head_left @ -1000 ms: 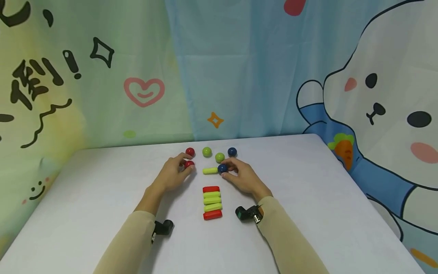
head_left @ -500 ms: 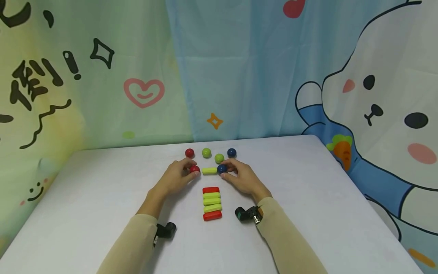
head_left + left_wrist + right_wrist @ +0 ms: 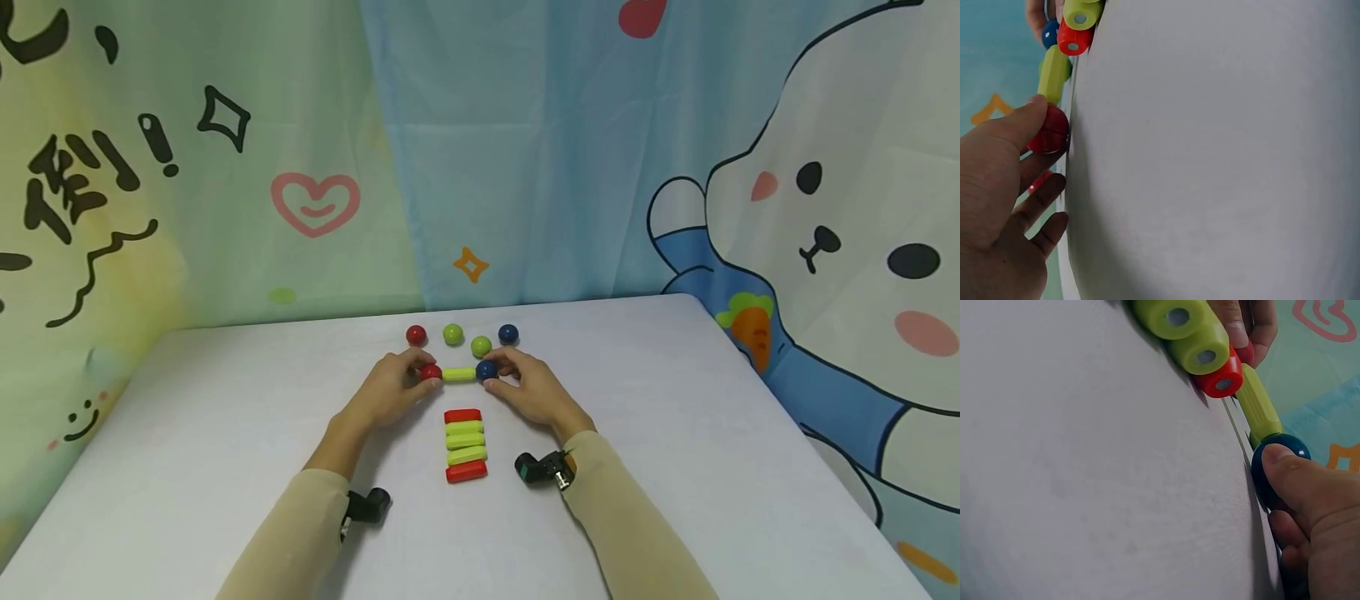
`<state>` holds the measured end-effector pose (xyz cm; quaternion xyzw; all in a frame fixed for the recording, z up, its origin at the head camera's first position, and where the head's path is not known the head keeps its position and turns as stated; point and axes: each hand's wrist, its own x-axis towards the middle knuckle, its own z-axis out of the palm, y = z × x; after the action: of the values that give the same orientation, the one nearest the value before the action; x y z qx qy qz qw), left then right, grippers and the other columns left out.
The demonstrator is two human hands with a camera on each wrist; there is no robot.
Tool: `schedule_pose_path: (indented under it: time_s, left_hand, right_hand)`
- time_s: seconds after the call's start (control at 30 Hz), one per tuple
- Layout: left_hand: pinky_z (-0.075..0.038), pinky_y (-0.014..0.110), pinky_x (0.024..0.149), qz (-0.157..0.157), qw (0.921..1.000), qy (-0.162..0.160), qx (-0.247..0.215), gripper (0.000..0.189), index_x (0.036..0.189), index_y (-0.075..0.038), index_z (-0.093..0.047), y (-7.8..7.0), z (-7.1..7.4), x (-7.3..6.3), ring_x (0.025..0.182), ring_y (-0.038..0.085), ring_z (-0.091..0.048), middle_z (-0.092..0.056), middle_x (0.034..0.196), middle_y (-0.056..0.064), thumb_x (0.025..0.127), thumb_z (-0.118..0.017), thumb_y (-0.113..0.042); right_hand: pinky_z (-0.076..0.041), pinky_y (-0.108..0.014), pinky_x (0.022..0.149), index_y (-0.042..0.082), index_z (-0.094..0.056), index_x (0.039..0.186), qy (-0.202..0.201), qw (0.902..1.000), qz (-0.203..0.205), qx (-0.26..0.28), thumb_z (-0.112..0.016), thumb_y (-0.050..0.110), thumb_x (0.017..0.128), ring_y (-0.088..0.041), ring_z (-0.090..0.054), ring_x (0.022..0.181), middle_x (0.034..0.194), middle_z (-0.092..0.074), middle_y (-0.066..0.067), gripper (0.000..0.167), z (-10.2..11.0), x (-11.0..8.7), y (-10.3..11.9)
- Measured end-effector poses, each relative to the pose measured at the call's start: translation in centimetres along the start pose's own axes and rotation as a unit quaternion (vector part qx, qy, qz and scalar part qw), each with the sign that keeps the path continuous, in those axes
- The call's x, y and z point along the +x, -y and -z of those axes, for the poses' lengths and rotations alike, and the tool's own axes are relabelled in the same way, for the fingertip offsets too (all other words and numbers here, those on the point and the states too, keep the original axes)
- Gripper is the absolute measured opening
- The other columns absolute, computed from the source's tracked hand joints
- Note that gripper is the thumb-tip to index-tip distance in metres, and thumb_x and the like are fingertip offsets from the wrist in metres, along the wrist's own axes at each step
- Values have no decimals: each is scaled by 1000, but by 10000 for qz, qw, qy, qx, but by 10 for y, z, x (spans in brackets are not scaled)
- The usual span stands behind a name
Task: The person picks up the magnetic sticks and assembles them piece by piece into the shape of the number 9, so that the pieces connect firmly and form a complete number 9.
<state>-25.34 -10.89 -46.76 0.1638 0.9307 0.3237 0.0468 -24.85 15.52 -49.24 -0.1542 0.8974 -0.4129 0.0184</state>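
Observation:
My left hand (image 3: 390, 387) pinches a red ball (image 3: 431, 372) between thumb and fingers, at the left end of a yellow-green rod (image 3: 459, 375). At the rod's other end, my right hand (image 3: 534, 387) pinches a dark blue ball (image 3: 487, 371). Both balls appear to touch the rod, making one straight piece. In the left wrist view the thumb lies over the red ball (image 3: 1052, 130), and the lower fingers are spread. The right wrist view has the thumb pressed on the blue ball (image 3: 1297, 447), its far side hidden.
Behind the hands lie another red ball (image 3: 416, 335), two green balls (image 3: 453, 334) and a second blue ball (image 3: 508, 334). Nearer on the white table (image 3: 187, 467) is a row of short rods (image 3: 465, 439), yellow-green between red ones. Grey discs show on rod ends (image 3: 1224, 384). A printed curtain (image 3: 495, 167) hangs behind.
My left hand has moved right and slightly nearer with the red ball, from apart to against the rod's left end. The right hand with the blue ball has stayed nearly still.

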Motion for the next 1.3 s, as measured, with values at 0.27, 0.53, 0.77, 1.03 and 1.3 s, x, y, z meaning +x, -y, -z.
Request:
schedule_pose_path:
  time_s: [0.27, 0.53, 0.77, 1.03, 1.3]
  left_hand:
    - [-50, 44, 101, -30, 9999, -100, -1, 40, 130, -14, -62, -1, -1, 0, 106, 24, -57, -66, 111, 5, 96, -74, -29]
    - [-49, 44, 104, -12, 9999, -162, 8, 41, 132, -13, -62, -2, -3, -1, 112, 24, -58, -66, 118, 5, 96, -73, -29]
    - [-50, 44, 105, -40, 9999, -149, 15, 42, 133, -12, -61, -3, -3, -1, 114, 25, -59, -66, 120, 6, 96, -73, -28]
    - [-49, 45, 106, -62, 9999, -119, 85, 44, 136, -11, -59, -2, 1, -4, 116, 25, -60, -66, 125, 7, 97, -72, -29]
    - [-44, 49, 111, -218, 9993, -167, 273, 46, 136, -12, -61, -7, 7, -6, 127, 29, -52, -60, 135, 9, 96, -72, -32]
  right_hand:
    - [-45, -44, 110, 17, -58, 137, -100, 9999, -43, -94, -70, 22, 98, -24, -59, 116, 132, -64, -6, 41, -3, 1, 4]
    - [-45, -44, 110, 17, -58, 137, -113, 9998, -56, -151, -71, 22, 98, -25, -59, 116, 134, -64, -7, 41, -3, 0, 5]
    - [-44, -43, 111, 18, -58, 136, -106, 9998, -134, -126, -70, 23, 99, -24, -59, 117, 134, -63, -6, 40, -4, 1, 5]
    - [-44, -44, 111, 18, -58, 137, -59, 9998, -77, -156, -70, 24, 99, -24, -59, 118, 136, -63, -5, 40, -5, 2, 5]
    - [-44, -45, 110, 18, -58, 136, -93, 9998, -95, -118, -71, 24, 98, -25, -59, 117, 135, -63, -6, 41, -4, 2, 6]
